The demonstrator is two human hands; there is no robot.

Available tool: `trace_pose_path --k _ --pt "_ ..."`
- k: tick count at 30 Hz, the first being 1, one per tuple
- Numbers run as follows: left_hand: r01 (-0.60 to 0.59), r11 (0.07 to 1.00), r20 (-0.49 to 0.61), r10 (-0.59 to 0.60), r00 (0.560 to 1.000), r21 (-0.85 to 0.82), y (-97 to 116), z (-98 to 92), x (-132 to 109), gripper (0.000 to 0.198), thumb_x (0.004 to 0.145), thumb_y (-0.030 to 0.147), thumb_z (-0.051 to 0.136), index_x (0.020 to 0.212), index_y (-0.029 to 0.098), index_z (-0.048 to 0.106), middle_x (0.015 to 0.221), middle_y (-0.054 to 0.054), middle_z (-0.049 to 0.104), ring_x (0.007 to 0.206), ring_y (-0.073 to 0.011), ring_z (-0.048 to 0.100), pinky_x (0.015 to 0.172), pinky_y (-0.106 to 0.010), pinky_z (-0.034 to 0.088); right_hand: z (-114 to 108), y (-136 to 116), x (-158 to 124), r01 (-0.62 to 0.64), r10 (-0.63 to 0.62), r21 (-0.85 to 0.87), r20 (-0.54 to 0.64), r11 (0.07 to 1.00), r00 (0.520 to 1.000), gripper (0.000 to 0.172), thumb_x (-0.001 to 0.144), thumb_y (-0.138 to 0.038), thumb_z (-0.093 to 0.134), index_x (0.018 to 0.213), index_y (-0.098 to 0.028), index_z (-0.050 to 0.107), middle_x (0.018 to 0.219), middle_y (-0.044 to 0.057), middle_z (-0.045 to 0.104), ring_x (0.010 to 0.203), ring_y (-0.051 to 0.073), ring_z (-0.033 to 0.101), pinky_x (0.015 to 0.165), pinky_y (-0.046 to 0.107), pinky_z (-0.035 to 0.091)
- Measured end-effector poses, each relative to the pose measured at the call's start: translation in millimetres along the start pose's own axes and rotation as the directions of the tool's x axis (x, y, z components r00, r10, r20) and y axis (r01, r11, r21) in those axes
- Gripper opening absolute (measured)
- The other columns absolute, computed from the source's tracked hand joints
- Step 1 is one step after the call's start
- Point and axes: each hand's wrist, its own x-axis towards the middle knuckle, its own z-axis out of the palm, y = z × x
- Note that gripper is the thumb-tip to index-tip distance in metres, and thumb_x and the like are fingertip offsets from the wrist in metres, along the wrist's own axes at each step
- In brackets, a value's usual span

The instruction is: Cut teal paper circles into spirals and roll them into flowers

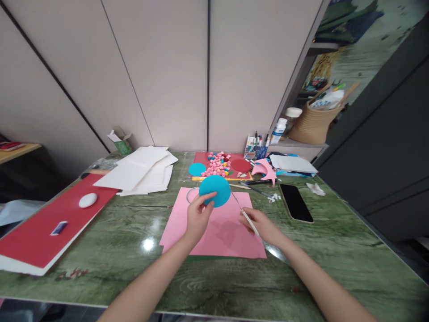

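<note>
My left hand (197, 217) pinches a blue paper circle (215, 190) and holds it upright above a pink paper sheet (214, 232) on the green table. My right hand (259, 223) is closed on a thin white stick or brush (246, 214), whose tip points toward the circle's right edge. A clear round ring (191, 195) lies on the pink sheet behind the circle, partly hidden by it.
A red tray (234, 166) with pink pom-poms and a smaller blue circle (197, 169) sits behind. A black phone (296, 202) lies right. White sheets (140, 172) and a red board (43, 228) lie left. Pens, pink cutouts (266, 169) and a basket (313, 123) stand at the back right.
</note>
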Motion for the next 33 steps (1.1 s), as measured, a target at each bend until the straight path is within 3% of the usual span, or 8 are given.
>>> trace_pose_path --k 18,33 --pt "0.031 0.999 0.038 -0.030 0.999 -0.025 -2.1 0.7 -1.5 0.023 0.074 0.026 0.057 0.095 0.020 0.066 0.097 -0.006 0.064 0.089 -0.0182 0.056 0.074 -0.028 0.044 2.4 -6.0 -3.0 0.004 -0.005 0.089 0.010 0.996 1.000 0.030 0.083 -0.042 0.044 0.066 -0.018 0.044 0.050 -0.005 0.042 0.047 0.009 0.041 0.048 0.023 0.030" --pt "0.024 1.000 0.029 -0.024 0.999 -0.017 -3.6 -0.2 -1.6 0.024 0.074 0.025 0.056 0.096 0.020 0.066 0.095 -0.006 0.064 0.088 -0.0187 0.056 0.073 -0.028 0.043 -0.5 -8.7 -3.6 0.018 -0.024 0.078 0.068 0.997 0.997 0.036 0.083 -0.050 0.042 0.066 -0.018 0.044 0.052 -0.004 0.042 0.047 0.010 0.040 0.049 0.024 0.032"
